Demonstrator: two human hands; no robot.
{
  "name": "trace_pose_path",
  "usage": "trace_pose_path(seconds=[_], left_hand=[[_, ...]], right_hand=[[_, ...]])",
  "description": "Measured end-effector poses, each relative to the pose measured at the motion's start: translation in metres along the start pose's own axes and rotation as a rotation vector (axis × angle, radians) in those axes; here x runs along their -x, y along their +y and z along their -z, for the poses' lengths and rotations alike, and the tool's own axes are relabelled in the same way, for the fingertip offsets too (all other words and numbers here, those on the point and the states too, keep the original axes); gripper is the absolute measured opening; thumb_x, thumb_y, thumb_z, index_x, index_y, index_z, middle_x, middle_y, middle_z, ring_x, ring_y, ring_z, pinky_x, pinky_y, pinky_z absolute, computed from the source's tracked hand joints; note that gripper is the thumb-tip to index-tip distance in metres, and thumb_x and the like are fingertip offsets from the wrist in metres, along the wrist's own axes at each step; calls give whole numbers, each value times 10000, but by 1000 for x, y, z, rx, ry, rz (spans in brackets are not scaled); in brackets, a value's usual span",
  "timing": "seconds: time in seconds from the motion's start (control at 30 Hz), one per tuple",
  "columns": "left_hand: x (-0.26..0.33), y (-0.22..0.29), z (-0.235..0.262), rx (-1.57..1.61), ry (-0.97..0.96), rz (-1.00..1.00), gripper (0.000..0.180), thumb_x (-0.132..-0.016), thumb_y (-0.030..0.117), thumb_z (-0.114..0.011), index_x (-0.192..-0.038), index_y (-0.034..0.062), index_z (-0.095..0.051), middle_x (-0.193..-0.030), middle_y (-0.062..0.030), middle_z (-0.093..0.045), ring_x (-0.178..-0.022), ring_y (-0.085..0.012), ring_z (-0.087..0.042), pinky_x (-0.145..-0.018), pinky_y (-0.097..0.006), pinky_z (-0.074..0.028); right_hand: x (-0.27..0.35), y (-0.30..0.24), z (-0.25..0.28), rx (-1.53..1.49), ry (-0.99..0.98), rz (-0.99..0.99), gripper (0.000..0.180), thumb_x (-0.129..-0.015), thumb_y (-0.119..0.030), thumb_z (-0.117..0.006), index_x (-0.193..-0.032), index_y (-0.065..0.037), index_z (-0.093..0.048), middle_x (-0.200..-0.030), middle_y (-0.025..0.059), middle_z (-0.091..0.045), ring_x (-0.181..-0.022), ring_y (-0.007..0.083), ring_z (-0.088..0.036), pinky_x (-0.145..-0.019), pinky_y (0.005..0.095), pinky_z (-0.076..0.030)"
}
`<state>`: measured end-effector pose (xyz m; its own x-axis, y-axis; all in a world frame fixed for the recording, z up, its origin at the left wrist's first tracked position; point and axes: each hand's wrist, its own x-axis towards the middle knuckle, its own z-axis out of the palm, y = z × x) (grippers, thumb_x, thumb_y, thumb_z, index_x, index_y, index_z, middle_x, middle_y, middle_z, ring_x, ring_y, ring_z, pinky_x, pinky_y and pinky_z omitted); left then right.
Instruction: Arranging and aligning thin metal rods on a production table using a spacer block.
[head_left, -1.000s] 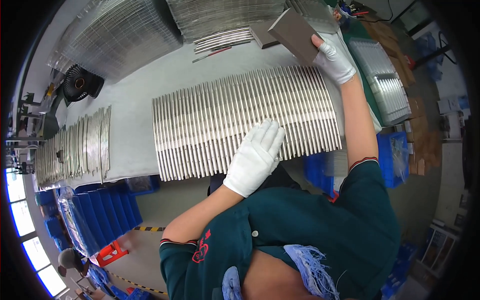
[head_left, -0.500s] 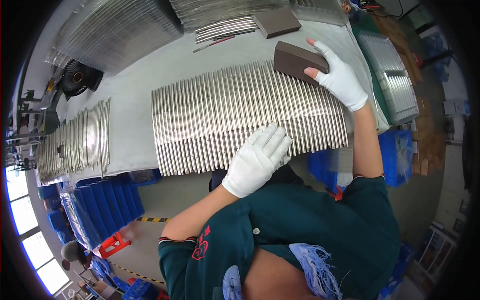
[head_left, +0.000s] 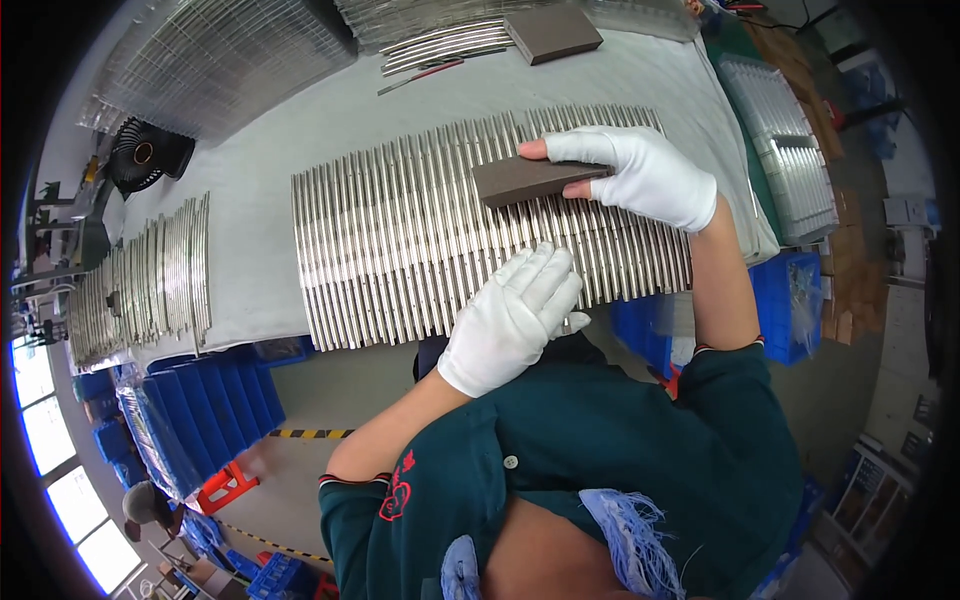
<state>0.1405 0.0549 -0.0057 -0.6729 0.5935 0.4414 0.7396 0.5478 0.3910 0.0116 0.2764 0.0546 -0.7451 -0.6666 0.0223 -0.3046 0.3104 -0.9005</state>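
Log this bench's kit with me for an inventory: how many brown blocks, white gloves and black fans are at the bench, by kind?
Brown blocks: 2
White gloves: 2
Black fan: 1
Total: 5

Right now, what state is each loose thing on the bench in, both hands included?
Right hand: gloved, gripping the near brown block
Left hand: gloved, fingers extended over the wide rod row
Near brown block: held, over the rods
Wide rod row: laid side by side
Far brown block: lying down, unheld
Left rod group: less evenly laid, untouched
Fan: standing; running or off, cannot tell
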Motion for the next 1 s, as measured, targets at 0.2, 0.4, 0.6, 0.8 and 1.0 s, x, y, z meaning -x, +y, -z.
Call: trace_pose_path(seconds=[0.2, 0.4, 0.6, 0.8, 1.0], left_hand=[[1, -3, -1, 31, -10, -9, 460, -853, 329, -744, -1139, -13, -629, -1250, -195, -639, -1170, -360, -635, -1043, -452, -498], [1, -3, 3, 29, 32, -8, 475, -838, 331, -760, -1137, -15, -629, -1234, -189, -644, -1149, -350, -646, -1032, -444, -511], [3, -6, 4, 59, 59, -4, 509, -800, 343, -790, -1130, -10, -632, -1214, -175, -651, -1137, -335, -656, -1039, -424, -518], [1, -5, 4, 64, 146, -15, 501, -785, 329, -798, -1117, -7, -632, -1212, -171, -650, -1125, -327, -662, -1031, -418, -524], [-2, -4, 7, 73, 72, 11, 583, -693, 317, -883, -1134, 11, -656, -1156, -172, -690, -1088, -368, -689, -977, -444, -568]], right_hand=[[0, -4, 8, -78, -43, -67, 576, -859, 90, -710, -1407, -68, -629, -1375, 64, -671, -1271, 175, -612, -1104, 316, -476], [7, 1, 17, -133, -1, -242, 571, -877, 63, -713, -1425, -53, -607, -1418, 52, -642, -1288, 163, -593, -1120, 313, -462], [48, 29, 54, -207, 142, -134, 597, -901, 6, -729, -1471, -65, -566, -1455, 44, -605, -1293, 145, -576, -1127, 304, -456], [23, 13, 30, -211, 81, -249, 654, -868, -46, -785, -1480, -52, -553, -1472, 57, -598, -1331, 160, -552, -1152, 319, -414], [-1, -4, 5, -52, -35, -117, 604, -865, 4, -761, -1441, -78, -600, -1409, 42, -651, -1266, 145, -599, -1116, 309, -455]])
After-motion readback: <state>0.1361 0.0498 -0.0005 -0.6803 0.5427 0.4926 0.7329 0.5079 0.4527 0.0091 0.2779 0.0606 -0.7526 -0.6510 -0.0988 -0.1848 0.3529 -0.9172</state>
